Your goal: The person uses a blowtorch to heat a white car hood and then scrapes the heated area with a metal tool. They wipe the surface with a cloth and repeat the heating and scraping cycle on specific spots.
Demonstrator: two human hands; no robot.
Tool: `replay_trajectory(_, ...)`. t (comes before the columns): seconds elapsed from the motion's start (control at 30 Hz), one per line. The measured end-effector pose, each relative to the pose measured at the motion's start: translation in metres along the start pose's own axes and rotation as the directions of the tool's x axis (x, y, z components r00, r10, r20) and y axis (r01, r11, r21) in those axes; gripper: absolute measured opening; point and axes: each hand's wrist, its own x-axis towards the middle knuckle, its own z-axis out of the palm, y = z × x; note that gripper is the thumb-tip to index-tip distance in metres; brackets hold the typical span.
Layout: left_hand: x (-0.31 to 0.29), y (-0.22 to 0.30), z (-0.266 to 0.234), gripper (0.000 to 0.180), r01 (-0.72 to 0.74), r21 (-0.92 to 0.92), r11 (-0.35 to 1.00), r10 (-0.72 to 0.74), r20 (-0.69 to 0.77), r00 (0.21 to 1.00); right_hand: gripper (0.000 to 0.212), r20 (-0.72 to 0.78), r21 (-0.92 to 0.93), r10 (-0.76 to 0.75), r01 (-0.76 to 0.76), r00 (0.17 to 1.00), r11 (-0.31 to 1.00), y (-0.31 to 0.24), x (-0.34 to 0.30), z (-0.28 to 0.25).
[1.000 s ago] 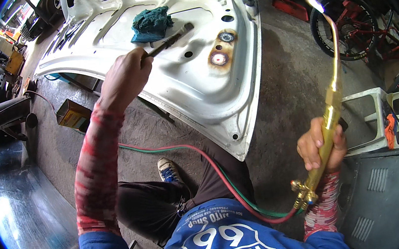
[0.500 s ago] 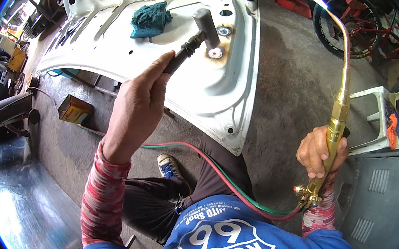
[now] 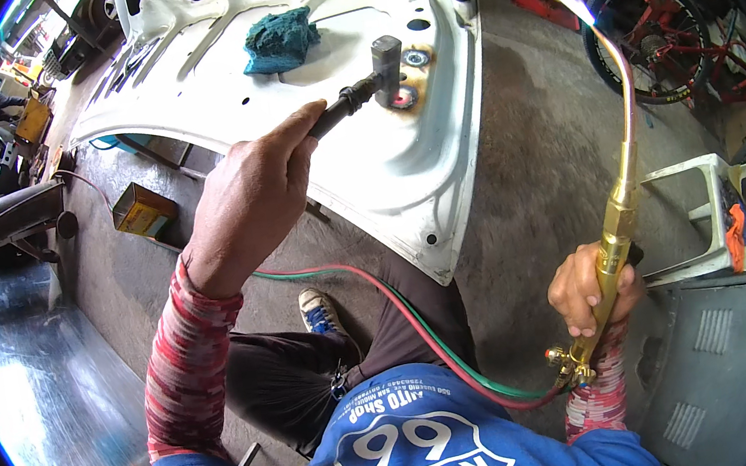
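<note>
My left hand (image 3: 248, 197) is closed round the dark handle of a hammer (image 3: 387, 68). The hammer's head is down at a scorched, red-glowing spot (image 3: 405, 97) on a white car panel (image 3: 366, 173); whether it touches cannot be made out. A second scorched ring (image 3: 415, 57) lies just beyond that spot. Off to the right, my right hand (image 3: 592, 290) grips a brass gas torch (image 3: 616, 226), its fingers wrapped round the body. From the torch's bent copper tip burns a flame (image 3: 570, 0), pointing up and away from the panel. A crumpled teal cloth (image 3: 280, 41) rests on the panel.
Red and green hoses (image 3: 402, 313) run from the torch across my lap. A white plastic stool (image 3: 715, 210) with an orange rag stands at right, below a bicycle wheel (image 3: 647, 36). An open tin can (image 3: 144, 210) sits on the floor at left, near a dark cylinder (image 3: 12, 217).
The hammer's head has come down onto or close to the glowing spot. My right hand and the torch have shifted slightly left, the flame with them.
</note>
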Motion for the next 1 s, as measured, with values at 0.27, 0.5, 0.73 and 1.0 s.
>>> replay_trajectory(0.27,0.000,-0.005,0.010,0.034,0.017,-0.057,0.998,-0.016,0.015,1.000,0.049,-0.104,0.013,0.093,-0.092,0.990,0.996,0.008,0.005,0.013)
replay_trajectory(0.5,0.032,-0.057,0.013,0.031,0.209,0.073,0.975,-0.193,-0.179,0.965,0.055,-0.339,-0.187,0.014,-0.082,0.941,0.979,0.005,0.032,0.037)
replay_trajectory(0.73,0.050,-0.063,0.029,0.028,0.026,0.442,0.896,0.124,-0.308,0.943,0.048,-0.344,-0.311,-0.062,-0.052,0.937,0.949,0.003,0.114,0.058)
replay_trajectory(1.0,-0.120,0.050,-0.006,0.121,0.337,-0.912,0.233,-0.097,0.323,0.942,0.042,-0.452,-0.348,-0.404,0.259,0.796,0.901,0.059,0.205,0.101)
